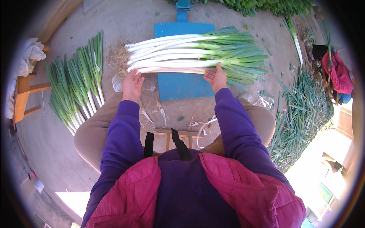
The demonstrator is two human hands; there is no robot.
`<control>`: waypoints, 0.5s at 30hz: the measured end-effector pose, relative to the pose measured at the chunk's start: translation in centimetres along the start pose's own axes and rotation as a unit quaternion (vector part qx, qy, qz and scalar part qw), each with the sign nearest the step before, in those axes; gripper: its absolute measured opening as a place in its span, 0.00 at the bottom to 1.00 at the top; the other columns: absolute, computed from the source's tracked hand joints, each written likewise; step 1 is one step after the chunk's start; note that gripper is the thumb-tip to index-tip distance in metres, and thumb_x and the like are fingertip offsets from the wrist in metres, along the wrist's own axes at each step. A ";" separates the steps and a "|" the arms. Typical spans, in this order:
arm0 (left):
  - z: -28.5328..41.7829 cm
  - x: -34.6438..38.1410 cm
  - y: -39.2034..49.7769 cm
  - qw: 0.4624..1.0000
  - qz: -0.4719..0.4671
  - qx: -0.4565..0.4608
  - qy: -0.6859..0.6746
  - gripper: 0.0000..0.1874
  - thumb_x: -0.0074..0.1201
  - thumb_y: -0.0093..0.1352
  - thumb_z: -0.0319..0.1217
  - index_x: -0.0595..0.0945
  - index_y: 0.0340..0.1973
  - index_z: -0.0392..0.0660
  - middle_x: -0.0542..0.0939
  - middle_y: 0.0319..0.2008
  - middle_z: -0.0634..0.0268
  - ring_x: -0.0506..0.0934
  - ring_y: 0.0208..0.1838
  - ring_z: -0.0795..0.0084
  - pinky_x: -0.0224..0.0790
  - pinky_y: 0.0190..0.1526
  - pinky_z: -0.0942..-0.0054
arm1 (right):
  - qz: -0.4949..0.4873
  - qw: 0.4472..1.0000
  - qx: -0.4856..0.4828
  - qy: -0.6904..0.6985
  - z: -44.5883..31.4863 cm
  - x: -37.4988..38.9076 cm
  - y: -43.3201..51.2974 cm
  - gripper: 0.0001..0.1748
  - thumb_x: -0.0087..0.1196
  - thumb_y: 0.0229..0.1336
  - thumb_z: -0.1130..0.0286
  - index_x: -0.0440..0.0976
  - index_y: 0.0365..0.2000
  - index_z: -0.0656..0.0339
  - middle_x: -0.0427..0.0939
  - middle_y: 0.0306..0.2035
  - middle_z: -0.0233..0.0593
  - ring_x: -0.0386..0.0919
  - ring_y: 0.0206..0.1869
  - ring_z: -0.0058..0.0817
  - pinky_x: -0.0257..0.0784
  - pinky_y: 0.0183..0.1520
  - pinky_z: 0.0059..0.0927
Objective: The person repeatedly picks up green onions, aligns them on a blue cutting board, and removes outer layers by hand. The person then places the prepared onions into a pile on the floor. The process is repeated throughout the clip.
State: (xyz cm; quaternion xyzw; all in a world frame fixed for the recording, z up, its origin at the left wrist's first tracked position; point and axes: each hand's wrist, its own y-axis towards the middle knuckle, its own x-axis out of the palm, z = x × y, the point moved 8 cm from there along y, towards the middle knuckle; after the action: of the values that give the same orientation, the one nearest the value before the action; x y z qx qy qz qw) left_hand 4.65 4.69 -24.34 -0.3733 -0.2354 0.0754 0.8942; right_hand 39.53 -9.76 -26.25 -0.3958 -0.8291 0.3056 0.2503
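A bundle of long green onions [176, 55] lies crosswise on a blue metal plate [185, 88], its white shafts and roots to the left and its green leaves to the right. The plate looks like that of a platform scale, with a blue post [182, 11] at its far edge. My left hand [132, 85] is at the near side of the root ends, fingers apart and fingertips close to the lowest shaft. Where white turns to green, my right hand [216, 78] rests against the bundle's near edge with its thumb raised. Neither hand is closed around the onions.
More green onions [82, 77] lie on the floor at left, beside a wooden stool [22, 97] with white cloth. Cut leaves [302, 114] form a heap at right. Greens [256, 7] are piled at the far side. White plastic strips [205, 128] lie near my feet.
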 end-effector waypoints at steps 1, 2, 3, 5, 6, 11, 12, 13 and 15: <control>0.0 0.0 0.0 1.000 -0.004 0.009 -0.003 0.20 0.38 0.71 0.35 0.61 0.56 0.38 0.65 0.56 0.60 0.66 0.54 0.66 0.59 0.54 0.63 | -0.008 1.000 0.007 -0.024 0.4 0.0 -0.2 0.33 0.39 0.60 0.45 0.67 0.36 0.74 0.75 0.33 0.51 0.75 0.29 0.33 0.76 0.34 0.33; 0.1 0.0 0.1 1.000 -0.008 0.016 -0.016 0.19 0.41 0.69 0.33 0.63 0.54 0.39 0.66 0.53 0.61 0.68 0.52 0.66 0.61 0.52 0.64 | -0.018 0.999 0.005 -0.037 0.7 0.2 -0.2 0.33 0.39 0.60 0.45 0.67 0.37 0.74 0.75 0.33 0.50 0.75 0.29 0.33 0.76 0.34 0.33; 0.1 0.0 0.2 0.999 -0.013 0.026 -0.026 0.19 0.44 0.68 0.32 0.65 0.52 0.39 0.68 0.51 0.61 0.69 0.50 0.67 0.62 0.49 0.66 | -0.026 0.998 0.008 -0.048 1.1 0.3 -0.4 0.33 0.39 0.61 0.46 0.66 0.37 0.74 0.75 0.33 0.50 0.75 0.29 0.33 0.76 0.34 0.33; 0.0 -0.4 0.5 0.999 -0.008 0.021 -0.042 0.17 0.48 0.66 0.30 0.67 0.48 0.39 0.70 0.46 0.62 0.70 0.46 0.68 0.63 0.45 0.67 | -0.036 0.997 0.017 -0.060 1.8 0.2 -0.5 0.32 0.39 0.61 0.46 0.66 0.39 0.74 0.75 0.34 0.50 0.75 0.30 0.33 0.76 0.34 0.34; -0.2 -0.7 0.6 0.999 0.004 0.008 -0.047 0.15 0.48 0.65 0.29 0.68 0.47 0.39 0.71 0.45 0.62 0.71 0.45 0.69 0.64 0.44 0.67 | -0.040 0.997 0.022 -0.062 2.0 0.2 -0.5 0.32 0.40 0.60 0.46 0.65 0.40 0.74 0.74 0.34 0.50 0.74 0.31 0.33 0.75 0.35 0.34; -0.7 -1.9 0.9 0.997 0.064 -0.001 -0.039 0.10 0.49 0.64 0.27 0.71 0.40 0.42 0.73 0.36 0.63 0.73 0.37 0.70 0.66 0.38 0.68 | -0.034 0.999 0.021 -0.017 1.7 0.1 0.0 0.31 0.45 0.59 0.48 0.65 0.42 0.72 0.74 0.36 0.49 0.73 0.31 0.33 0.75 0.35 0.34; -0.8 -2.0 1.0 0.997 0.065 -0.004 -0.036 0.10 0.49 0.64 0.27 0.71 0.40 0.42 0.73 0.36 0.63 0.73 0.37 0.70 0.66 0.38 0.69 | -0.029 0.999 0.012 -0.023 1.5 0.1 0.1 0.29 0.45 0.59 0.48 0.65 0.40 0.70 0.73 0.34 0.46 0.73 0.30 0.32 0.74 0.34 0.33; -0.8 -2.0 1.1 0.997 0.067 -0.008 -0.032 0.10 0.49 0.63 0.27 0.71 0.40 0.42 0.73 0.36 0.63 0.73 0.37 0.71 0.66 0.38 0.69 | -0.024 0.999 0.007 -0.020 1.3 0.1 0.2 0.28 0.46 0.59 0.48 0.66 0.39 0.69 0.73 0.32 0.43 0.72 0.29 0.30 0.74 0.33 0.33; -0.9 -2.1 1.1 0.997 0.067 -0.015 -0.022 0.10 0.49 0.63 0.27 0.71 0.40 0.42 0.73 0.37 0.63 0.73 0.37 0.71 0.66 0.38 0.69 | -0.005 1.000 -0.001 -0.005 0.8 0.1 0.4 0.26 0.46 0.58 0.49 0.66 0.35 0.67 0.71 0.28 0.38 0.70 0.26 0.27 0.74 0.32 0.31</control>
State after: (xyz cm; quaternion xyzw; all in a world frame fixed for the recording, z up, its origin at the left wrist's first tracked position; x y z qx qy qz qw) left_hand 3.29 4.28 -26.46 -0.3995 -0.2306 0.1400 0.8761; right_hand 39.17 -9.75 -27.02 -0.3902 -0.8328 0.3053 0.2469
